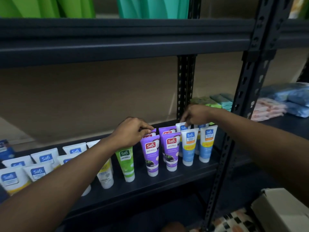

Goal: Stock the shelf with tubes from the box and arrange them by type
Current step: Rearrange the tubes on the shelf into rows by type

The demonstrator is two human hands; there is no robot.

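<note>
Tubes stand cap-down in rows on the dark shelf [167,183]. White-and-yellow tubes [40,171] fill the left, then a green tube [127,162], purple tubes [171,149] and blue-and-white tubes [206,144] at the right. My left hand [133,131] pinches the top of a rear purple tube [151,133] behind the front one [150,154]. Reaching over the blue tubes, my right hand [196,114] pinches the top of a rear blue-and-white tube [183,127]. The box [284,210] shows at the bottom right, its inside hidden.
A black perforated upright [240,101] stands at the shelf's right end, another [184,87] behind the tubes. Folded cloth packs [284,101] lie on the neighbouring shelf to the right. Green and teal items sit on the shelf above. A small blue box [6,149] is at far left.
</note>
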